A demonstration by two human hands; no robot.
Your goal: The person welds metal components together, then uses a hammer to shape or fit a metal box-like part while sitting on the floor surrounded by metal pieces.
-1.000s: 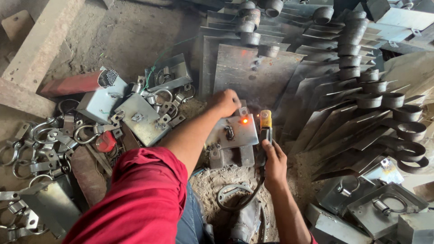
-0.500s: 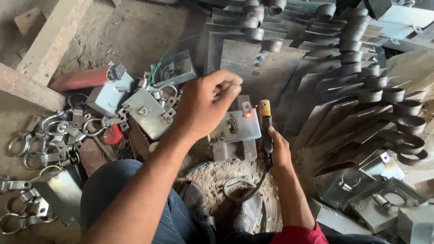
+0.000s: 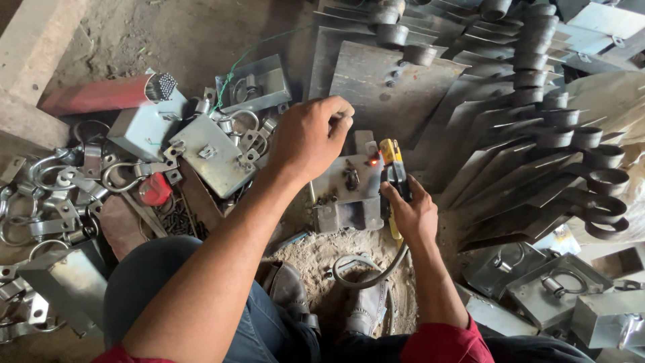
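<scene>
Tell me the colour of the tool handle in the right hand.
Yellow and black, on the welding holder gripped by the right hand; only the head view shows it.

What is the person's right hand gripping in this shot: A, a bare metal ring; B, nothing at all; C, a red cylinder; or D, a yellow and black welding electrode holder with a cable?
D: the right hand is closed around the yellow and black electrode holder, whose tip glows orange against the small metal plate, and a grey cable trails from below the hand.
</scene>
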